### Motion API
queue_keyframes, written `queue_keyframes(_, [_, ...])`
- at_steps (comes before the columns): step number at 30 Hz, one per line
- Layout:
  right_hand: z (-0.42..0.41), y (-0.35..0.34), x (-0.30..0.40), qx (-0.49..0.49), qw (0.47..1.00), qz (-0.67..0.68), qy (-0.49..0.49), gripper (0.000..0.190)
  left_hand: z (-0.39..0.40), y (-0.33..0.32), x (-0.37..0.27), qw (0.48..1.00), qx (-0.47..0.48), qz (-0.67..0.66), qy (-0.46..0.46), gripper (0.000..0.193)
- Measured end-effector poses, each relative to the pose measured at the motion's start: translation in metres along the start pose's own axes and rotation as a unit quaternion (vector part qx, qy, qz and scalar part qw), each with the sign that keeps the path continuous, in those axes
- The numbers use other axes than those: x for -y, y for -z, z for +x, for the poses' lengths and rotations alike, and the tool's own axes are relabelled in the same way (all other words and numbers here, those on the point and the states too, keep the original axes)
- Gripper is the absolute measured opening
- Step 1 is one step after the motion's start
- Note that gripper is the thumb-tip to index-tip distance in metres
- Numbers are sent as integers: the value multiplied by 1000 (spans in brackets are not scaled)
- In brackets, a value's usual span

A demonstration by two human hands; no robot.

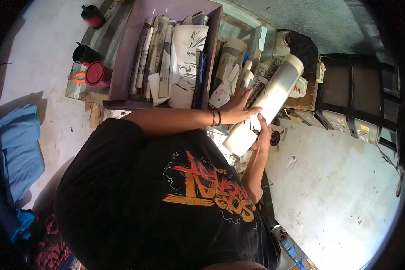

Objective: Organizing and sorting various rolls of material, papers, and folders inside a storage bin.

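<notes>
A large white roll of sheet material [273, 92] is held at a slant before my chest, its open end pointing up and right. My right hand [262, 133] grips its lower right side, thumb along the surface and other fingers mostly hidden. My left hand [236, 109], with a dark bead bracelet at the wrist, is against the roll's left side, thumb across it. A loose white flap [241, 140] hangs at the roll's lower end. Just beyond my left hand are a dark patterned roll [265, 79] and a white piece with red marks [222, 92].
A mauve bin [121, 77] holds several rolls and a white sheet with black leaf-like drawings [189, 67]. To its left stand a red-lidded can [95, 74], dark mugs [87, 54] and orange-handled pliers [78, 78]. A black-framed drawer unit [351, 91] stands right; blue cloth [17, 148] lies left.
</notes>
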State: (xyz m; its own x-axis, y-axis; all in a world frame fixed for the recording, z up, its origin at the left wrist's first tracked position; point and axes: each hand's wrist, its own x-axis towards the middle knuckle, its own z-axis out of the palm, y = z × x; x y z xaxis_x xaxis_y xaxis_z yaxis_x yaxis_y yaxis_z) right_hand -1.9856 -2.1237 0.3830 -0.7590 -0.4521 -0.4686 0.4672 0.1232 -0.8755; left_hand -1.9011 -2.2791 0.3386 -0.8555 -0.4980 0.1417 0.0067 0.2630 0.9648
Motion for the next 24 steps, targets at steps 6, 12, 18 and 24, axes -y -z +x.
queue_keyframes(6, [43,-15,4,-8,988,-147,48,55,-50,67,-11,952,291,-95,12,70])
queue_keyframes(12, [134,11,-84,112,956,-208,176,71,-80,140,-32,894,383,-215,91,48])
queue_keyframes(18, [136,-44,-78,-36,848,-523,74,128,-82,235,-9,979,177,-69,77,39])
queue_keyframes(24, [127,-42,-76,-37,857,-511,51,134,-63,332,69,966,-87,128,209,46])
